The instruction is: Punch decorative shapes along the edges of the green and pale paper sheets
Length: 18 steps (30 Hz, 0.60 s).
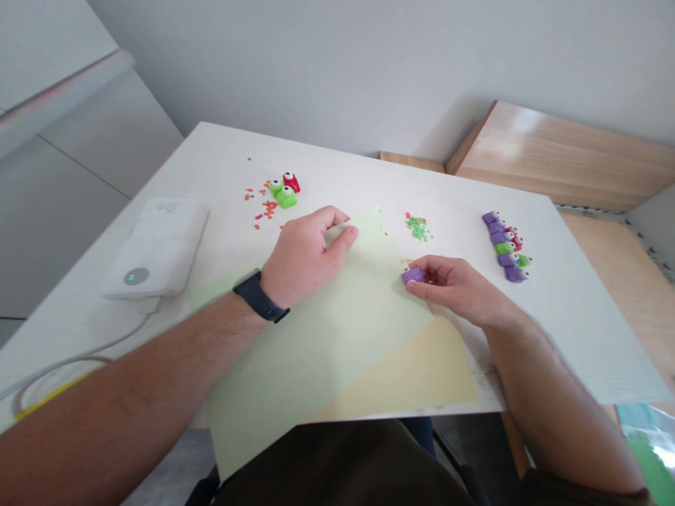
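My left hand (309, 254) rests on a pale green paper sheet (321, 344), its fingers curled and pinching the sheet's far edge. A black watch sits on that wrist. My right hand (453, 284) is closed round a small purple paper punch (412, 275) at the right edge of the green sheet. A pale yellow sheet (422, 376) lies under the green one on the white table (221, 161).
A green and a red punch (285, 190) stand at the back among orange paper bits. Green confetti (418, 227) lies mid-table. A row of purple, green and red punches (506, 246) stands at right. A white device with cable (158, 246) lies left. Wooden boards (569, 154) lean behind.
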Available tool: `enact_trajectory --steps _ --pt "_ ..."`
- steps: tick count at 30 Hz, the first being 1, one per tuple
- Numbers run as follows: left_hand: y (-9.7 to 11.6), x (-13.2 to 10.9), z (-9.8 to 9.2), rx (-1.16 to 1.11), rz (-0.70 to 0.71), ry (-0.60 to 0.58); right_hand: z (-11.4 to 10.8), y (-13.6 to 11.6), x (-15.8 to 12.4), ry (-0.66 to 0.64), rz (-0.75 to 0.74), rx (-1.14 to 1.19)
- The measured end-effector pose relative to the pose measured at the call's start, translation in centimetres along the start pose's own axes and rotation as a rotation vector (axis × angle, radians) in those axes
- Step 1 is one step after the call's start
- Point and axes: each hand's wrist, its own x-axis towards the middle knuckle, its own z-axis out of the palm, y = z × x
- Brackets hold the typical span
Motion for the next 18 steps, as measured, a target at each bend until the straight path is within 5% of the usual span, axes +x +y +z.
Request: enact_trajectory --steps 18 --pt "0.08 -0.1 -0.05 0.01 0.008 0.0 0.27 0.11 0.05 0.007 -0.022 0.003"
